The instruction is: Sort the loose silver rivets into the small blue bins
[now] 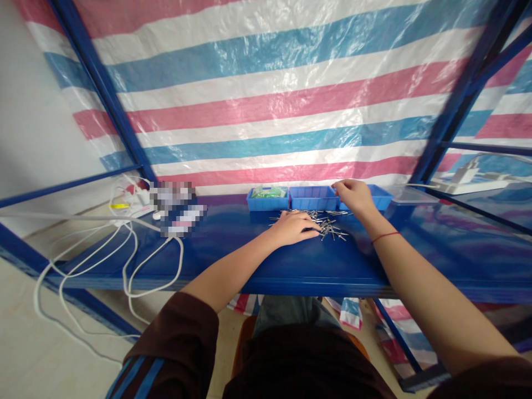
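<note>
A pile of thin silvery metal pins (pixel 330 228), possibly rivets or nails, lies loose on the blue tabletop (pixel 249 257). My left hand (pixel 296 227) rests palm down over the pile's left side, fingers stretched out and thumb toward the right. Above the bins hovers my right hand (pixel 354 195), its fingertips drawn together near the edge between the middle blue bin (pixel 313 200) and the right blue bin (pixel 380 198). Whatever those fingertips hold, if anything, is too small to make out. The hand hides part of the right bin.
A left blue bin (pixel 268 204) holds green items in clear plastic. White cables (pixel 133 260) and a power strip (pixel 124 208) lie at the left, beside a blurred-out object (pixel 178 210). A clear plastic lid or tray (pixel 413 195) sits right. Blue frame posts (pixel 457 100) flank the striped sheet (pixel 266 111).
</note>
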Available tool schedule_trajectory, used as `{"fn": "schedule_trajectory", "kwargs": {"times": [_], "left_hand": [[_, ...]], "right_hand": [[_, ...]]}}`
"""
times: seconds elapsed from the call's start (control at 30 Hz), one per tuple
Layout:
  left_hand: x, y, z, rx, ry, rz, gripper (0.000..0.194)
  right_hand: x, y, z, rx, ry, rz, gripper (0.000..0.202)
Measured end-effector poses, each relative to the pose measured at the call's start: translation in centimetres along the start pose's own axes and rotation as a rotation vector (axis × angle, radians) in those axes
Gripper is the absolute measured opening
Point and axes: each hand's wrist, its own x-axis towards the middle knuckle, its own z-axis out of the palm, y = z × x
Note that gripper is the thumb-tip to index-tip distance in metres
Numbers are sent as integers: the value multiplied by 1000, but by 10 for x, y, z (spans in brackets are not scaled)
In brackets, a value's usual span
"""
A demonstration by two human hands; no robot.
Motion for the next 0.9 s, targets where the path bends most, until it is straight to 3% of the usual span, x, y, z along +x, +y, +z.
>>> {"fn": "schedule_trajectory", "kwargs": {"times": [0.43,0.67,0.9], "left_hand": [[1,2,-2,103,30,32,25],[1,-1,1,102,53,-17,28],[3,-12,-2,-249,236,-136,27]], "right_hand": [[-16,-15,7,-162,-211,-271,25],[-16,-13,8,-150,-261,-296,26],[-25,-21,12,138,-600,-346,23]]}}
